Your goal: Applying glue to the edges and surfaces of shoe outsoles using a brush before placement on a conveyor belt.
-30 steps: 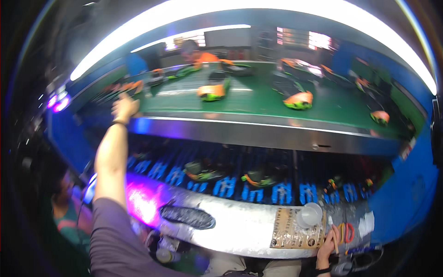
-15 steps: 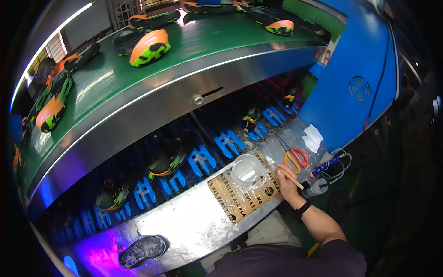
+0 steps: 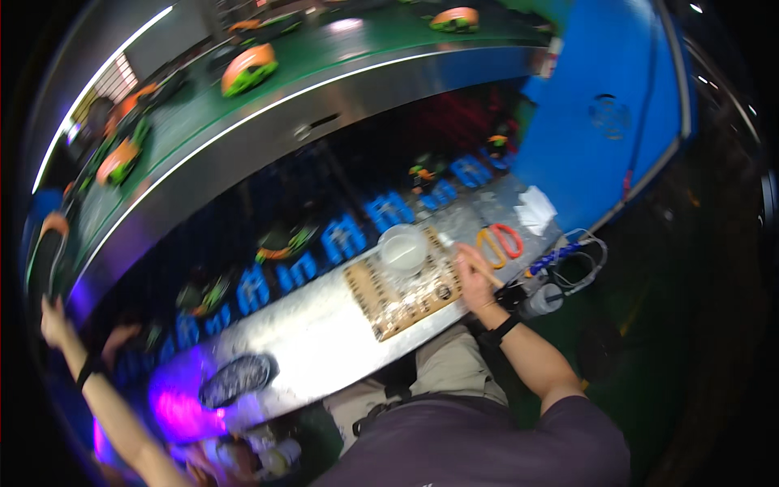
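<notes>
Orange-toed shoe (image 3: 50, 253) lay at the left end of the green conveyor belt (image 3: 185, 123), toe pointing far, heel toward the left hand (image 3: 57, 325), just beyond its fingers. Contact there: couldn't tell. Wooden-handled tool (image 3: 488, 273) was in the right hand (image 3: 473, 282), over the right part of the desk (image 3: 304, 351), pale tip angled far and left, handle end sticking out on the right.

Right fingers: closed around the handle. Left fingers: reached far-left at the belt; blurred, couldn't tell whether apart, together or clamped on the shoe.

Near the right hand, brown printed sheet (image 3: 399, 307) was to the left, with a translucent cup (image 3: 402, 250) on its far part. Scissors (image 3: 497, 242) with red and yellow handles were just right of the hand, white paper (image 3: 535, 211) farther back. Dark shoe-shaped piece (image 3: 237, 381) lay on the desk's left part, well apart from the right hand.

Hard to make out: motion blur all over; shoe sat in the dark, bent left rim, its heel end unclear by the fingers. Blurred hand-like shape (image 3: 120, 338) right of the left wrist, unidentifiable. Scissor blades indistinct. Some far shoes (image 3: 250, 71) on the belt were cut off by the top edge.
</notes>
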The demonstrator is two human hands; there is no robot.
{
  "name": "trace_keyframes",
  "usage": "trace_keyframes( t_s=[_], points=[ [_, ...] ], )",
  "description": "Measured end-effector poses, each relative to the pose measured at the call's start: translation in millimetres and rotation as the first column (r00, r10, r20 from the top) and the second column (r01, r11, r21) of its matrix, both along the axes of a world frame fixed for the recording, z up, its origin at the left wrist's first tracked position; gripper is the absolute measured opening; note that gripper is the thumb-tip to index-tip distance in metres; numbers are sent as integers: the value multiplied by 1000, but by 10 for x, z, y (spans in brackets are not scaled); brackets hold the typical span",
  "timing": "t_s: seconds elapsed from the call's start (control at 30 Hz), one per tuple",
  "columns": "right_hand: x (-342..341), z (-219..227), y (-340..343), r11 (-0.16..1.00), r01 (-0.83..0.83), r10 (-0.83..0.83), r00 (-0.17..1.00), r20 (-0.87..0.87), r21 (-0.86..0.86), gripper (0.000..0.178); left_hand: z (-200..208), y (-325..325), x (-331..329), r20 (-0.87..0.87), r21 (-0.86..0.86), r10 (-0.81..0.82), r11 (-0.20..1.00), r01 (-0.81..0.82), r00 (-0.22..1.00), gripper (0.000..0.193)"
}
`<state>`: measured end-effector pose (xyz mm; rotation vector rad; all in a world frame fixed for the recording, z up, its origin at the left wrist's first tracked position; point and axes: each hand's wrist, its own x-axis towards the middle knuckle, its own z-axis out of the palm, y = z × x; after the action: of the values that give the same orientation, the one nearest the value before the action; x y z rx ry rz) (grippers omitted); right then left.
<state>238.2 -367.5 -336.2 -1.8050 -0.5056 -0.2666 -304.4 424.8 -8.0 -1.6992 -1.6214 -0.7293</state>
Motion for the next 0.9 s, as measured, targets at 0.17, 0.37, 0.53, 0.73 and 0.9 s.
trace_keyframes(
  t_s=[0.17, 0.37, 0.53, 0.73, 0.9],
  points=[
    [130, 0, -53, 977, -49, 91, 976, -199, 206, 22, -349, -1698, 1017, 316, 286, -719, 694, 661, 618, 33],
    [208, 740, 44, 959, -171, 192, 979, -75, 228, 13, -880, -4295, 2193, 863, 461, -245, 27, 887, -441, 37],
    [218, 1158, 427, 948, -290, 288, 957, -35, -132, 19, -1660, -5345, 2351, 970, 207, -105, -116, 971, -220, 62],
    [295, 1034, 653, 843, -336, 341, 938, -67, -420, 26, -1921, -5750, 2274, 945, 206, 313, -334, 920, -98, 103],
    [198, 1186, 652, 911, -303, 307, 951, -32, -280, 22, -2451, -5766, 2163, 852, 304, 505, -260, 917, -139, 83]
  ],
)
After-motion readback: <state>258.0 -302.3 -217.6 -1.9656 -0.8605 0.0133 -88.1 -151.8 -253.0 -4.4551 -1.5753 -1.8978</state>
